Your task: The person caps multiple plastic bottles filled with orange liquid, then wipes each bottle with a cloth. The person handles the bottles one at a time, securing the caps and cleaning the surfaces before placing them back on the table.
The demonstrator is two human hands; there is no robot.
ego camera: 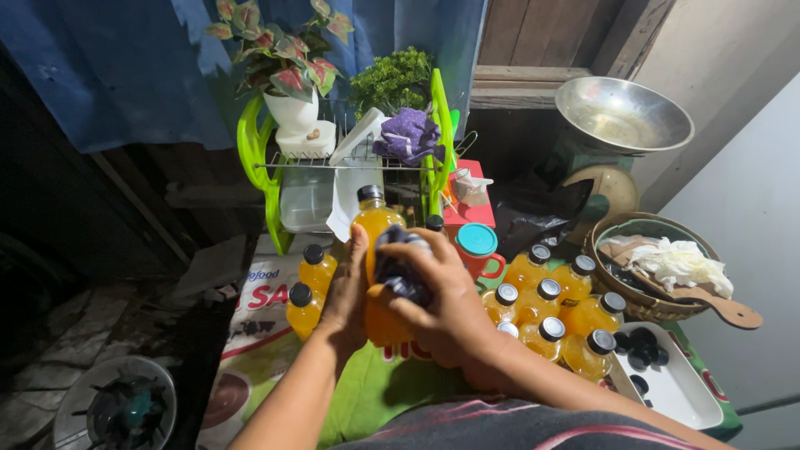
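Left hand gripping black-capped plastic bottle of orange liquid, right hand pressing dark crumpled cloth against it, matching bottles standing alongside

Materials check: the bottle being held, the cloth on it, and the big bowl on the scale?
Bottle: looks like clear plastic, since the orange liquid shows through; black cap, likely plastic. The left hand holds it.
Cloth: dark soft fabric, bunched and folded under the right hand.
Bowl: metal, probably steel or aluminium; grey, dull sheen with reflections.
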